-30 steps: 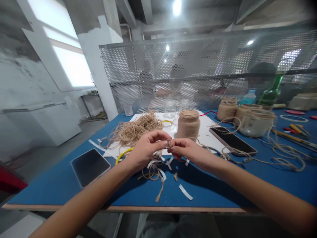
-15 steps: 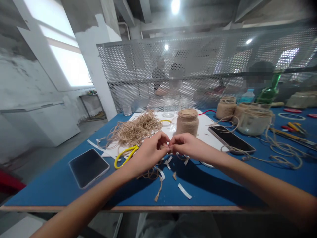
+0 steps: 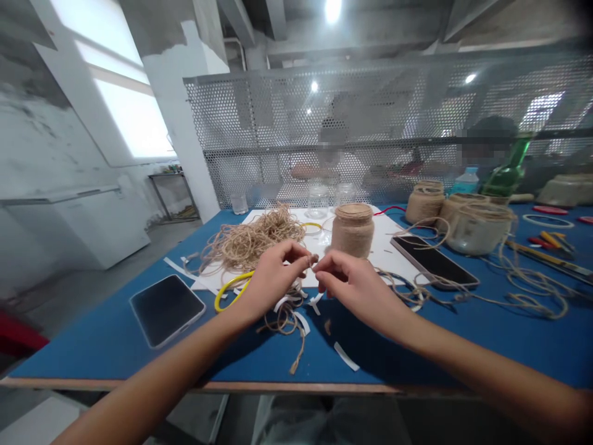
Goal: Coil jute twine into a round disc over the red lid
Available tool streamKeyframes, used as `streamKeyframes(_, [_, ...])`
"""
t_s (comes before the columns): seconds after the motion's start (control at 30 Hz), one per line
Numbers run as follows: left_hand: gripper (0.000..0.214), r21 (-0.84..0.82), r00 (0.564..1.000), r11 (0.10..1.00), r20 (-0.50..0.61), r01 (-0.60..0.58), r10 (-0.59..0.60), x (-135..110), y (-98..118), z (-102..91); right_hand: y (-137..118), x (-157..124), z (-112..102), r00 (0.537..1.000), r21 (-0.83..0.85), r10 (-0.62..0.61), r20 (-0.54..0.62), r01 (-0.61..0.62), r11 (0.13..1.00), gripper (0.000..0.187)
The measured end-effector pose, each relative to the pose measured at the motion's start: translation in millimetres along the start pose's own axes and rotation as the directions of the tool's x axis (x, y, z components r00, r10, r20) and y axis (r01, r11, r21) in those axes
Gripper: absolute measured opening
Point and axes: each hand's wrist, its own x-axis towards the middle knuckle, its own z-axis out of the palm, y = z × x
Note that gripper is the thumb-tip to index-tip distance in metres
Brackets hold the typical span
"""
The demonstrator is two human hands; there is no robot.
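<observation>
My left hand [image 3: 273, 278] and my right hand [image 3: 354, 284] meet above the blue table [image 3: 111, 346], fingertips almost touching. Both pinch a short end of brown jute twine [image 3: 314, 259] between thumb and fingers. More of that twine hangs under my hands and lies in a loose tangle [image 3: 285, 318] on the table. Just behind my hands stands a jar wrapped in twine [image 3: 352, 230] on a white sheet [image 3: 389, 247].
A big heap of twine [image 3: 252, 238] and a yellow ring [image 3: 231, 289] lie to the left. Phones rest at left [image 3: 167, 309] and right [image 3: 433, 261]. Several twine-wrapped pots [image 3: 477, 228], loose twine, tools and white paper strips [image 3: 346, 357] lie around. People sit behind a perforated screen [image 3: 393, 123].
My hands have stayed close together, working the twine end; the right hand has drawn slightly away from the left and its fingers have loosened a little. The view shifted slightly.
</observation>
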Motion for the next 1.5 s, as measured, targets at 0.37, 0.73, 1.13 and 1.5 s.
streamKeyframes(0.37, [0.015,-0.125,0.943,0.992,0.334,0.034,0.009,0.6,6.0,-10.3,19.6,21.4,-22.4,0.945,0.159,0.152,0.289,-0.204,0.966,0.024])
streamKeyframes(0.73, [0.008,0.294,0.996,0.954,-0.056,-0.056,0.076,2.0,2.8,-0.6,-2.7,1.0,-3.9,0.995,-0.347,-0.08,0.063,0.097,0.933,0.02])
streamKeyframes(1.13, [0.01,-0.275,0.95,0.954,0.312,0.122,-0.031,-0.1,5.1,-11.5,26.8,19.7,-16.1,0.952,0.161,0.172,0.254,-0.217,0.963,0.027])
streamKeyframes(1.5, [0.02,0.171,0.995,0.981,0.042,-0.093,0.087,-4.8,5.0,1.8,-4.3,-5.9,-3.9,0.965,-0.589,-0.261,0.035,0.231,0.774,0.025])
